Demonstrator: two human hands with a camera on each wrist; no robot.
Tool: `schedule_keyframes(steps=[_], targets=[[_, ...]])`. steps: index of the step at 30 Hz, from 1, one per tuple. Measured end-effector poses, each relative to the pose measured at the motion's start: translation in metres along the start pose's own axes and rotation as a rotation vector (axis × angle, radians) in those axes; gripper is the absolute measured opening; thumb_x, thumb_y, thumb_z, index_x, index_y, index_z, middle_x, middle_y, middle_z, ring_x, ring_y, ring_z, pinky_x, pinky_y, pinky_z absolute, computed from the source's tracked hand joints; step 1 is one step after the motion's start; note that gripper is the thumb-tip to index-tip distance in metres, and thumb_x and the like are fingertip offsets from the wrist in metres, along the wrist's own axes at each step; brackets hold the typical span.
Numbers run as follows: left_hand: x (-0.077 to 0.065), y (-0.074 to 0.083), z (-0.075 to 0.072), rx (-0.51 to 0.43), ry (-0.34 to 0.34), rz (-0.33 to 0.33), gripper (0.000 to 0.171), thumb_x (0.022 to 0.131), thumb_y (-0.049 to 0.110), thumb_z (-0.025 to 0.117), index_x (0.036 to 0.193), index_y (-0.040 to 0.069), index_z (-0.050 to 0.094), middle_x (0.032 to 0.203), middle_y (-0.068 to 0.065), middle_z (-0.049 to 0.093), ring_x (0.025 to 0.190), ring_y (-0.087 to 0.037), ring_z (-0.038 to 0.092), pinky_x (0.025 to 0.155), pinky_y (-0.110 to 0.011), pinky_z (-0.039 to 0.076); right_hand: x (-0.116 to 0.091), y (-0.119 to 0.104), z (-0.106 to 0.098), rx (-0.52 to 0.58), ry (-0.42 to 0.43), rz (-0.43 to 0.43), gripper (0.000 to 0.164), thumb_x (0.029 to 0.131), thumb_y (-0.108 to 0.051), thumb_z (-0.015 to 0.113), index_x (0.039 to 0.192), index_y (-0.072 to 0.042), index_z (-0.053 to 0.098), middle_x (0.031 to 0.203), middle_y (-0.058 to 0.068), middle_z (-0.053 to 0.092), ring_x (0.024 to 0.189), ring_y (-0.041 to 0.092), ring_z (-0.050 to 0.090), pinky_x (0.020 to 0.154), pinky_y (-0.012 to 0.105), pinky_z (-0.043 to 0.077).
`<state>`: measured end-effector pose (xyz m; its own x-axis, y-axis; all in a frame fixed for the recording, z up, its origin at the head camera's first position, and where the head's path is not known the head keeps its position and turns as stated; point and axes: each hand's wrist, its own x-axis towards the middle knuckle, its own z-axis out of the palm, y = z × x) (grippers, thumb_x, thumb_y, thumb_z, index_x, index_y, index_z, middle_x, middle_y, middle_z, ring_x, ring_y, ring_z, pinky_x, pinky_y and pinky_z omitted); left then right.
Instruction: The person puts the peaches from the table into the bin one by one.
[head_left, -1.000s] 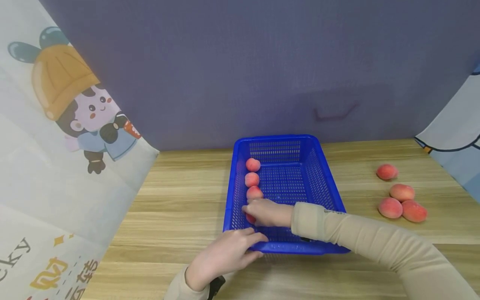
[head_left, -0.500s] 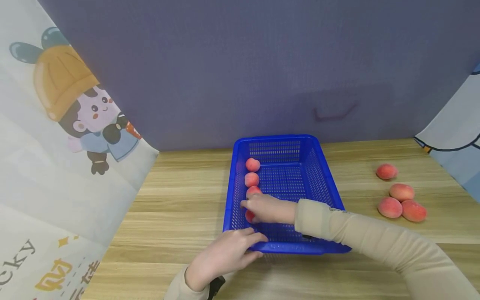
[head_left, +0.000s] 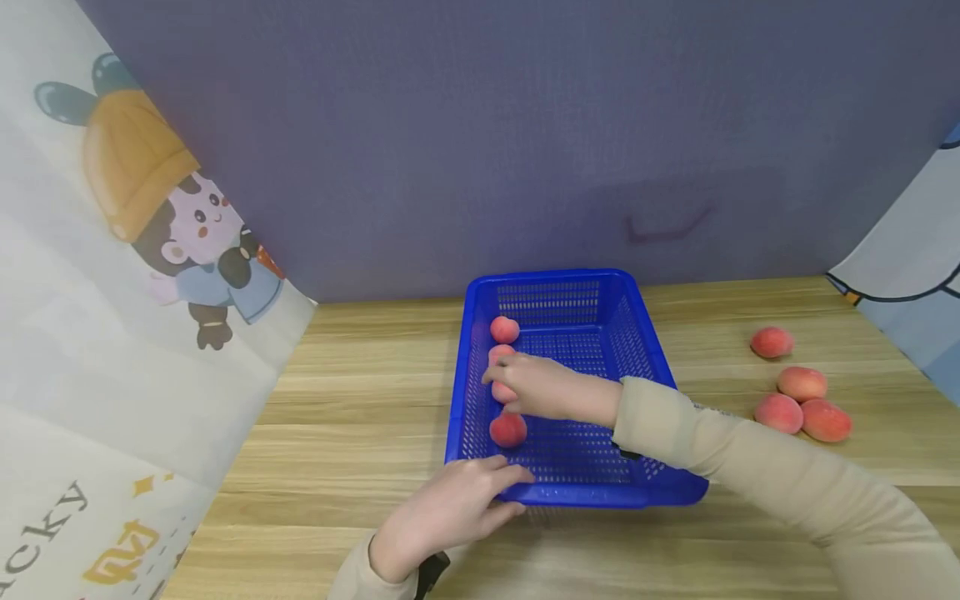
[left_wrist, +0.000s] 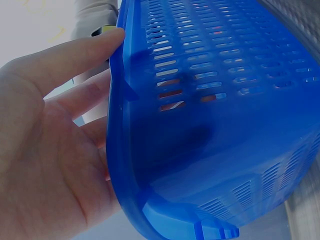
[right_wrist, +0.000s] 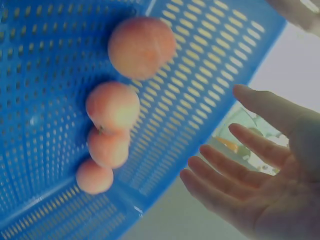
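A blue plastic basket (head_left: 600, 497) with slotted walls stands on the table. Along its left wall runs a row of several peaches, the nearest peach (head_left: 508, 430) lying a little apart from the others. My left hand (head_left: 450, 504) holds the basket's near left rim, thumb outside and fingers over the edge; the left wrist view shows the rim (left_wrist: 116, 125) between them. Above the middle of the row is my right hand (head_left: 543, 385), partly covering the peaches there. In the right wrist view its fingers (right_wrist: 225, 172) are spread and hold nothing, apart from the peaches.
Several loose peaches (head_left: 802, 384) lie on the wooden table (head_left: 360, 400) to the basket's right. A grey-blue panel (head_left: 480, 150) rises behind the basket. A printed white sheet (head_left: 247, 400) hangs at the left.
My right hand has let go of the nearest peach and moved up and away from it, leaving that peach in full view. The left hand has stayed on the rim.
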<state>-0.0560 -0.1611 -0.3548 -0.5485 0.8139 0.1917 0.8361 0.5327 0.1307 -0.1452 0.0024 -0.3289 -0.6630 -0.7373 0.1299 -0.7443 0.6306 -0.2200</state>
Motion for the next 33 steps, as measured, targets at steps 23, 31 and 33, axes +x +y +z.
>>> schedule_keyframes(steps=[23,31,33], targets=[[0.001,0.001,-0.001,-0.002,-0.012,-0.017,0.025,0.079,0.026,0.064,0.102,0.016,0.062,0.081,0.006,0.058,0.070,-0.004,0.056,0.061,-0.017,0.045,-0.037,0.053,-0.071,0.083,0.178,0.206,0.038,0.078,-0.014,0.066,0.113,-0.003,0.056,0.107,0.014,0.058,0.097,0.028,0.055,0.080,0.042,0.044],[0.001,0.002,-0.001,-0.010,-0.017,-0.021,0.026,0.079,0.026,0.064,0.103,0.016,0.062,0.081,0.006,0.058,0.071,-0.003,0.056,0.061,-0.017,0.045,-0.057,0.093,-0.084,0.107,0.186,0.338,0.037,0.081,-0.012,0.062,0.114,0.001,0.054,0.104,0.019,0.056,0.097,0.033,0.052,0.079,0.047,0.042],[0.001,0.002,-0.002,-0.010,-0.017,-0.021,0.026,0.079,0.026,0.064,0.103,0.016,0.062,0.081,0.006,0.058,0.071,-0.003,0.056,0.061,-0.017,0.045,-0.061,0.104,-0.085,0.119,0.188,0.379,0.037,0.082,-0.013,0.062,0.115,0.001,0.054,0.106,0.022,0.056,0.099,0.035,0.051,0.080,0.048,0.041]])
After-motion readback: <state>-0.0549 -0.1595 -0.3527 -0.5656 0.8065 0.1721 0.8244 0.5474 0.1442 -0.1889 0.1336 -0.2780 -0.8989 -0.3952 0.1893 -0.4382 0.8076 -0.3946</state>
